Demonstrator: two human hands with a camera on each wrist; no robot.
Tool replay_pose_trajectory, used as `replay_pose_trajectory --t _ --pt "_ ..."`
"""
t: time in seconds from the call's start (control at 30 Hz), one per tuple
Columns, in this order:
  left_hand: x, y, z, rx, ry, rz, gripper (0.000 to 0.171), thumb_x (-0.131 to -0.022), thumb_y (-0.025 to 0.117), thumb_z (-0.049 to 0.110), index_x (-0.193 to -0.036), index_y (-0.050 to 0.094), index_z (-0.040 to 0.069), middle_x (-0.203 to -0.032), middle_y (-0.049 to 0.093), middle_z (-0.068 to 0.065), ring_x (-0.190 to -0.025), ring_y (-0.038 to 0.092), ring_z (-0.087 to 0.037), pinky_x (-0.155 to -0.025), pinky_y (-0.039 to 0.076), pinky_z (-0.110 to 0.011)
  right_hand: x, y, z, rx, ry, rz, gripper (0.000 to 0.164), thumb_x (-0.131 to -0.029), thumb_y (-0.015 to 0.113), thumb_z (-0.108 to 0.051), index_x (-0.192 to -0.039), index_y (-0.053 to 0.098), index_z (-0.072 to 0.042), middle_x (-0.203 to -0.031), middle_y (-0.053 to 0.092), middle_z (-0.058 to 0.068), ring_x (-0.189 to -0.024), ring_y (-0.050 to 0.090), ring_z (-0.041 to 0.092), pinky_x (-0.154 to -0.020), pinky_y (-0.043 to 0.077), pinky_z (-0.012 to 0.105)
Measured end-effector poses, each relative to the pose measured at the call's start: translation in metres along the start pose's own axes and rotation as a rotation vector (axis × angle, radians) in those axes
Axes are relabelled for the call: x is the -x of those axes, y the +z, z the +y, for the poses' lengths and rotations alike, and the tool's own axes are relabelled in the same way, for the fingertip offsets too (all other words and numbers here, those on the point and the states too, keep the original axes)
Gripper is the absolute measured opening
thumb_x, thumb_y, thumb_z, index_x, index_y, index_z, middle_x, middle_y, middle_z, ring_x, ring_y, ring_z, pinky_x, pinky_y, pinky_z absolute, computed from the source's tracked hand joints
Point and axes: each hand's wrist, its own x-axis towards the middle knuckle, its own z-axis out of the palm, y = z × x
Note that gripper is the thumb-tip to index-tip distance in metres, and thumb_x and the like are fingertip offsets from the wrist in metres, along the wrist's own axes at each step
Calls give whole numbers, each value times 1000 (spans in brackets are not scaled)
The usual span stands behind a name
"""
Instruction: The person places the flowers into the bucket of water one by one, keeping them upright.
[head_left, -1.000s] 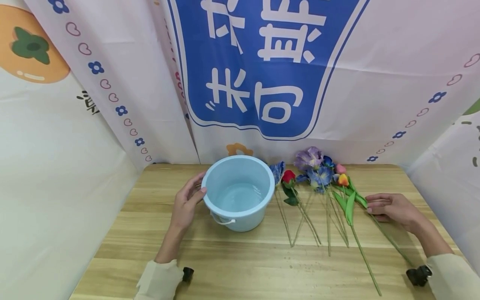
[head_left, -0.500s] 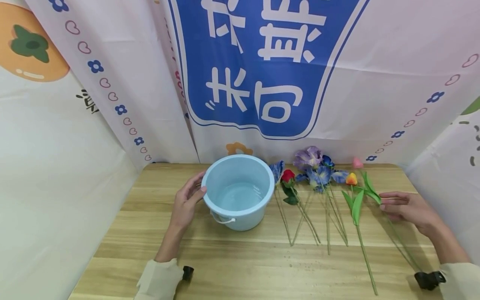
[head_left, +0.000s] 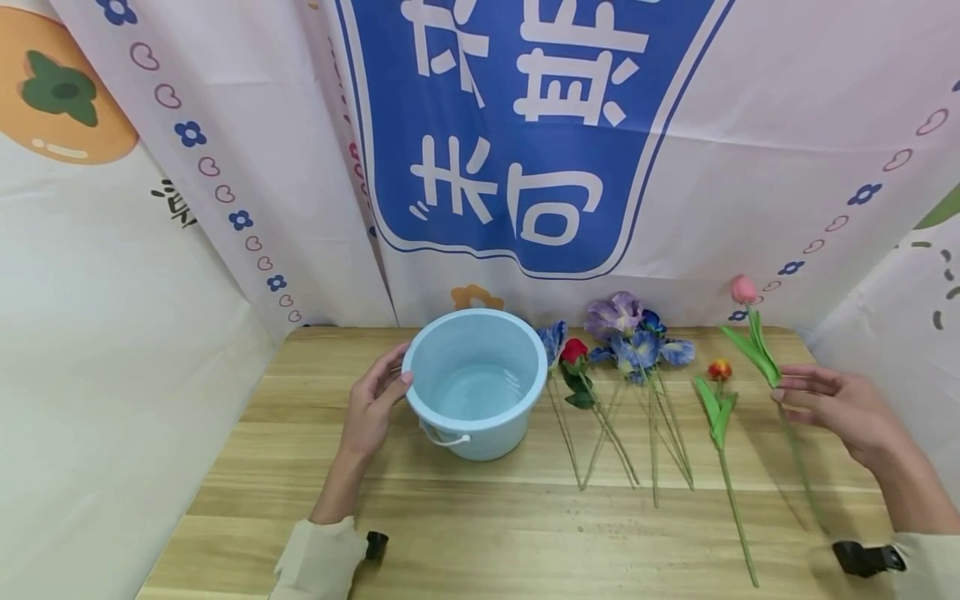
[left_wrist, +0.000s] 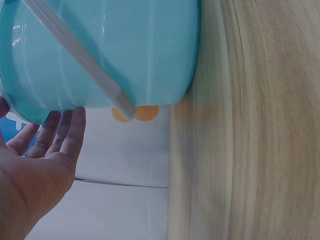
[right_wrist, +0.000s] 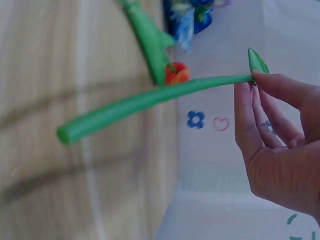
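My left hand (head_left: pixel 372 404) holds the rim of a light blue plastic bucket (head_left: pixel 491 442), thumb over the edge and fingers against the outer wall. In the left wrist view its white handle (left_wrist: pixel 85 60) hangs across the side. On the right, my right hand (head_left: pixel 843 412) pinches a pink artificial tulip (head_left: pixel 743 289) between thumb and fingers, just below the leaves. The right wrist view has its green stem (right_wrist: pixel 145 100) clear of the table, cut end towards the camera. Left of that hand, an orange-red tulip (head_left: pixel 720 371) lies on the wood.
Between bucket and tulips lie a red rose (head_left: pixel 574 352), a blue flower (head_left: pixel 553 340), a purple flower (head_left: pixel 617 314) and more blue blooms (head_left: pixel 639 350), stems towards the front. A printed cloth (head_left: pixel 300 167) hangs behind the wooden table (head_left: pixel 525 542).
My right hand has moved right, lifting the pink tulip off the table and away from the other flowers. The orange-red tulip has shifted right too. My left hand and the bucket have stayed put.
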Motion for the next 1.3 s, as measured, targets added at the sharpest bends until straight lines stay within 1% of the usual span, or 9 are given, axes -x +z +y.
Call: replay_pose_trajectory --t 0.13,0.3,0.4,0.47,0.53,0.57,0.83,1.13,1.3 --pt "0 0 0 -8 -1 2 48 -110 58 13 -156 51 2 -152 59 -25 -127 65 -11 -103 60 -18 2 9 -12 -97 -31 22 38 -101 70 2 -115 69 -34 -104 76 -17 -92 76 2 -78 69 22" --pt "0 -1 0 -10 -5 -2 48 -110 58 13 -157 51 3 -153 59 -24 -132 64 -25 -103 61 -18 5 22 -27 -234 -95 25 39 -101 66 8 -116 71 -28 -104 76 -10 -92 77 5 -79 69 22" --pt "0 -1 0 -16 0 -4 48 -110 59 12 -157 52 3 -152 59 -25 -130 65 -21 -103 61 -17 6 32 -36 -302 -136 26 41 -101 64 12 -119 71 -24 -106 76 -7 -93 78 7 -80 69 23" --pt "0 -1 1 -22 12 -5 48 -109 60 12 -156 52 2 -151 59 -27 -126 66 -14 -102 61 -16 7 39 -42 -323 -155 38 40 -100 64 12 -121 70 -22 -106 75 -6 -93 77 7 -79 69 23" --pt "1 -3 1 -28 25 -4 48 -109 62 12 -155 53 0 -150 60 -27 -122 66 -5 -102 60 -16 7 46 -47 -323 -169 54 39 -100 65 11 -123 68 -20 -107 75 -5 -92 77 7 -78 69 24" --pt "1 -3 2 -26 30 -2 48 -108 62 11 -154 54 -1 -149 60 -28 -121 67 -4 -102 61 -16 7 50 -50 -322 -174 62 39 -100 66 10 -125 67 -20 -107 74 -5 -93 76 7 -78 69 24" --pt "1 -10 3 45 48 -18 44 -104 63 1 -147 56 -9 -144 61 -34 -119 70 -7 -99 64 -20 3 83 -71 -331 -241 67 41 -99 70 9 -131 64 -16 -108 71 -2 -90 78 8 -81 70 25" --pt "2 -11 3 41 29 -44 46 -105 64 3 -149 55 -7 -143 62 -32 -117 71 -6 -96 66 -23 -4 112 -91 -345 -256 60 41 -97 72 8 -130 63 -14 -109 69 -2 -93 78 8 -81 69 23" --pt "3 -12 3 38 12 -38 47 -105 64 4 -150 54 -6 -143 62 -31 -118 70 -6 -97 65 -23 -9 128 -108 -287 -244 79 40 -97 77 0 -132 63 -16 -110 69 -3 -93 77 6 -79 68 21"
